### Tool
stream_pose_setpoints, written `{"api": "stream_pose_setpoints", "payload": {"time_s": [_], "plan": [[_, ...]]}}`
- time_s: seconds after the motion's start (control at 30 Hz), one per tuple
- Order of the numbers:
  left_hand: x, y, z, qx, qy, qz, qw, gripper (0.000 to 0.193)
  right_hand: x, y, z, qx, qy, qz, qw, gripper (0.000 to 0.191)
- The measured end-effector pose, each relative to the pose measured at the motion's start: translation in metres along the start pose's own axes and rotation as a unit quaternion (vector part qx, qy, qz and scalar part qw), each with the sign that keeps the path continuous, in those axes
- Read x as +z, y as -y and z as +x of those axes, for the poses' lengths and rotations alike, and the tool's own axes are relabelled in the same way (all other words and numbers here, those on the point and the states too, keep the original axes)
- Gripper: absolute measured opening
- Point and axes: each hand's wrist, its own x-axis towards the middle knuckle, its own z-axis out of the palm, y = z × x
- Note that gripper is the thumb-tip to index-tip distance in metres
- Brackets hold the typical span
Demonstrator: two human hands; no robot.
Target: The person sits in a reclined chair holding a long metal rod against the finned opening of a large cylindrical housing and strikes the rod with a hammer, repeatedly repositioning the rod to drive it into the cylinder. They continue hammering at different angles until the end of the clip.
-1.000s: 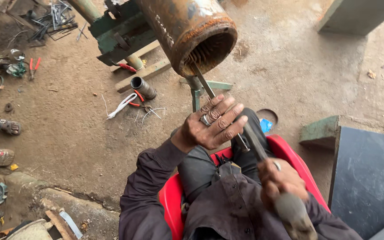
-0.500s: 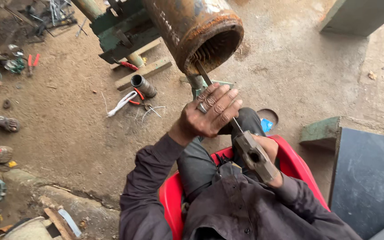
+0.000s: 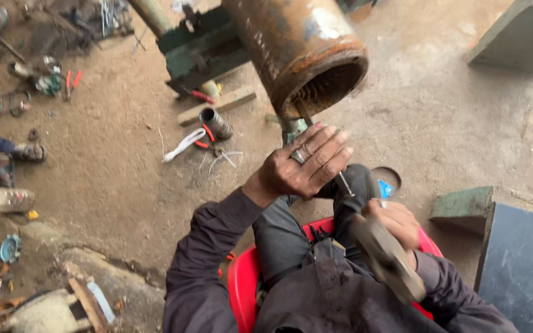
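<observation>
Head view — left hand (image 3: 303, 169) around rod (image 3: 322, 148)

**Where things lie around the seated worker**

The cylinder (image 3: 297, 52) juts in from above, its open end just over the left hand (image 3: 306, 163). A rod (image 3: 322, 148) runs from that opening down under the left hand toward the right hand (image 3: 396, 222) — which sits lower and to the right, a hammer (image 3: 387, 256) in it. Left of the cylinder, on the floor (image 3: 124, 179), lie a short pipe piece (image 3: 215, 122) and pliers (image 3: 72, 83). The person sits on a chair (image 3: 242, 287).
</observation>
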Motion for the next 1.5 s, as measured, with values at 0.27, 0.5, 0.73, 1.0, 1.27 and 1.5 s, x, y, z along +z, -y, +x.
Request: {"api": "stream_pose_setpoints", "payload": {"time_s": [0.27,0.5,0.73,1.0,1.27,1.5], "plan": [[-0.003,0.007,0.006,-0.007,-0.005,-0.031,0.999,0.033,-0.001,-0.003,0.014,0.0,0.076,-0.013,0.997,0.015],[-0.004,0.012,0.005,0.002,0.009,0.0,1.0,0.028,-0.002,-0.035,-0.038,-0.108,-0.112,0.119,0.981,0.016],[-0.002,0.021,0.0,-0.016,0.037,0.028,0.999,0.032,0.003,-0.06,-0.057,0.163,0.018,0.079,0.983,0.019],[0.0,0.019,0.0,-0.014,0.044,0.026,0.999,0.034,0.012,-0.018,0.011,-0.043,0.107,-0.084,0.99,0.023],[-0.001,0.023,0.001,-0.008,0.048,0.041,0.998,0.037,0.037,-0.046,-0.001,-0.06,-0.061,0.125,0.988,0.011],[-0.002,0.02,-0.003,-0.023,0.044,0.045,0.998,0.036,0.034,-0.042,0.008,0.052,-0.013,-0.007,0.999,0.01]]}}
